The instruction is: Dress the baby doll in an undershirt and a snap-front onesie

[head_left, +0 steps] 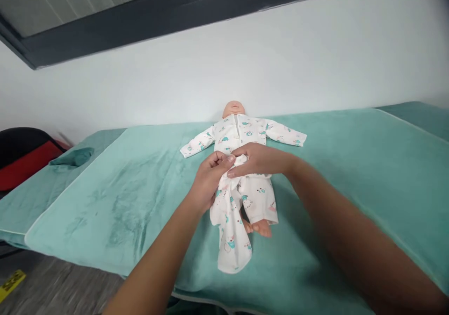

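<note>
A baby doll (234,108) lies on its back in a white top (242,130) with a small teal print, sleeves spread out sideways. Matching white trousers (261,198) cover its legs, and its bare feet (262,228) stick out below. My left hand (210,177) and my right hand (257,158) meet over the doll's middle. Both are closed on a bunched upper end of a white printed cloth piece (232,240), which hangs down over one trouser leg. The exact kind of garment cannot be made out.
A teal cover (105,198) is spread over the bed, with its front edge towards me. Behind stands a white wall (315,62) under a dark window frame (140,30). A black and red object (28,163) is at the far left, above a grey floor (66,287).
</note>
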The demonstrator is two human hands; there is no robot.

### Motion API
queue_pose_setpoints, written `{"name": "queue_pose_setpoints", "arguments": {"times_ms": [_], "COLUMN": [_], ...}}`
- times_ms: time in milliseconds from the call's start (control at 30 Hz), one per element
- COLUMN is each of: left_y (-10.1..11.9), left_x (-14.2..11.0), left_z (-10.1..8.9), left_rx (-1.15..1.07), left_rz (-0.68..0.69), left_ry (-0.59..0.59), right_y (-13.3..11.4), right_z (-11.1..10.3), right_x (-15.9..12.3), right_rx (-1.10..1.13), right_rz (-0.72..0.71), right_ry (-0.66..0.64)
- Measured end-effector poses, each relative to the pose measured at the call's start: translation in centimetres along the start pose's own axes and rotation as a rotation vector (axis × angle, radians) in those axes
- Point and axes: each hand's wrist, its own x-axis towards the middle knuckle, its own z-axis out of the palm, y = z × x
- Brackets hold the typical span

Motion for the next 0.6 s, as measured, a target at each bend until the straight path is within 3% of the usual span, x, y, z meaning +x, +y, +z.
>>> {"name": "queue_pose_setpoints", "arguments": {"times_ms": [100, 200, 267, 333, 433, 600], "left_y": [0.1, 0.3, 0.1, -0.3, -0.9, -0.5], "left_x": [-0.1, -0.3, -0.2, 0.0, 0.6, 1.5], "left_z": [-0.9, -1.7, -1.8, -1.5, -0.6, 0.1], "left_rx": [0.196, 0.336, 0.297, 0.145, -0.08, -0.139], "left_rz": [0.032, -0.005, -0.057, -0.05, 0.029, -0.006], "left_ry": [0.012, -0.147, -0.223, -0.167, -0.018, 0.007], "right_y": [2.1, 3.3, 3.3, 3.2, 3.2, 3.4], "right_z": [1.1, 1.2, 1.2, 1.3, 1.4, 1.0], "right_x": [0.8, 0.6, 0.4, 0.4, 0.4, -0.1], "right_rx": [0.227, 0.571, 0.768, 0.869, 0.865, 0.557], "right_rz": [-0.054, -0.018, 0.009, 0.015, 0.008, 0.057], "right_ry": [0.032, 0.032, 0.008, 0.006, -0.021, -0.227]}}
